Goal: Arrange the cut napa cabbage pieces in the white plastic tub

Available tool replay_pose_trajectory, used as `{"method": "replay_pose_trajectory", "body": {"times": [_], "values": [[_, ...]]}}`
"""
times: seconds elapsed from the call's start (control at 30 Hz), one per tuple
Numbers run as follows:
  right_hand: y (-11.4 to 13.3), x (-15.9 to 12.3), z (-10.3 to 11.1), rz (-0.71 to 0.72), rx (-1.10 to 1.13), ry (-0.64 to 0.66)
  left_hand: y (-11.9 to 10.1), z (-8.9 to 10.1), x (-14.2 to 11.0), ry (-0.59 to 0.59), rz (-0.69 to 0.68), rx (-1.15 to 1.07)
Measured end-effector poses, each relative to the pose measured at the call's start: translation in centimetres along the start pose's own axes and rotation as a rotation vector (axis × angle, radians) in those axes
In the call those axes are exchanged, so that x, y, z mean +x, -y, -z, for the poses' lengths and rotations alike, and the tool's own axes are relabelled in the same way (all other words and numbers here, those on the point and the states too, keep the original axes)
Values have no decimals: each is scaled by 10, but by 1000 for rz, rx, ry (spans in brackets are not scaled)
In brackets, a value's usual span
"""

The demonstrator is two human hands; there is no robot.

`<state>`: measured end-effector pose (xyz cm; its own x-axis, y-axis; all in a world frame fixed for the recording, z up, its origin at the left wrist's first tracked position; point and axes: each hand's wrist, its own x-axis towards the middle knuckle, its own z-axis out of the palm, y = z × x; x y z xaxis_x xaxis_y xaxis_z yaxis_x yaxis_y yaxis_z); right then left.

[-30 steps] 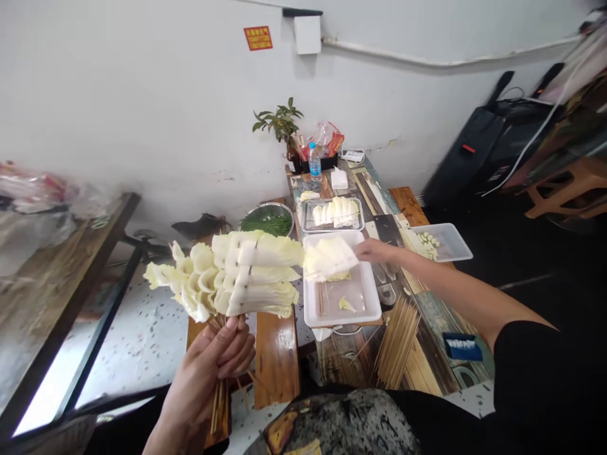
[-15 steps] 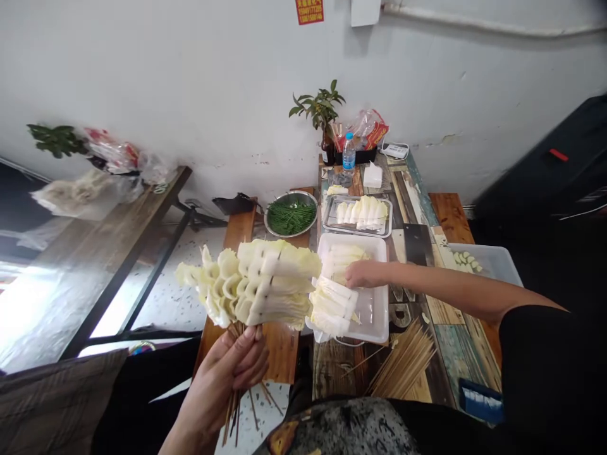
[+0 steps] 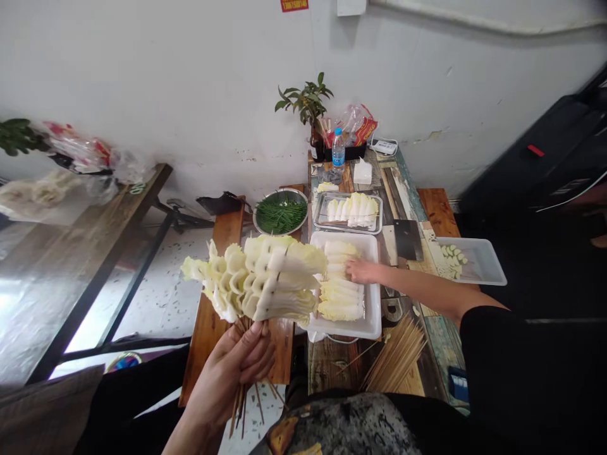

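My left hand (image 3: 237, 373) grips a bundle of bamboo sticks by their lower ends; pale cabbage skewers (image 3: 258, 278) fan out above it. My right hand (image 3: 361, 270) reaches into the white tray (image 3: 372, 319) and rests on a row of cabbage skewers (image 3: 341, 297) lying flat in it. Whether the fingers pinch a skewer I cannot tell.
A steel tray of cabbage pieces (image 3: 349, 210) and a metal bowl of green chives (image 3: 279, 213) lie behind. A cleaver (image 3: 408, 240), a clear tub with scraps (image 3: 474, 260) and a pile of bare sticks (image 3: 396, 357) sit to the right. Bottle (image 3: 338, 150) and plant (image 3: 306, 104) stand by the wall.
My right hand carried a skewer of cabbage down into the white tray, where skewers now lie in a row. The view turned left and downward. The left hand kept its bundle.
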<state>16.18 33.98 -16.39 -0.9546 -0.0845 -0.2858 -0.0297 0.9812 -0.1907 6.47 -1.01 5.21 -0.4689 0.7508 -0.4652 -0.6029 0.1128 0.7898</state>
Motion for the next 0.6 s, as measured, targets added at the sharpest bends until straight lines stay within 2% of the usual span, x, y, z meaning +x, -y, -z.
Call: {"method": "replay_pose_trajectory", "body": {"times": [0.13, 0.23, 0.43, 0.53, 0.6], "values": [[15, -15, 6, -42, -46, 35, -4, 0, 1, 31, 13, 42], [42, -22, 3, -149, -50, 44, -6, 3, 4, 48, 1, 66], [107, -25, -41, -386, -31, -59, -6, 18, 13, 112, -17, 67], [117, -24, -45, -439, -39, -91, -11, 23, 13, 122, -11, 76], [112, -20, -30, -467, 54, -126, -15, 26, 11, 118, -2, 88]]}}
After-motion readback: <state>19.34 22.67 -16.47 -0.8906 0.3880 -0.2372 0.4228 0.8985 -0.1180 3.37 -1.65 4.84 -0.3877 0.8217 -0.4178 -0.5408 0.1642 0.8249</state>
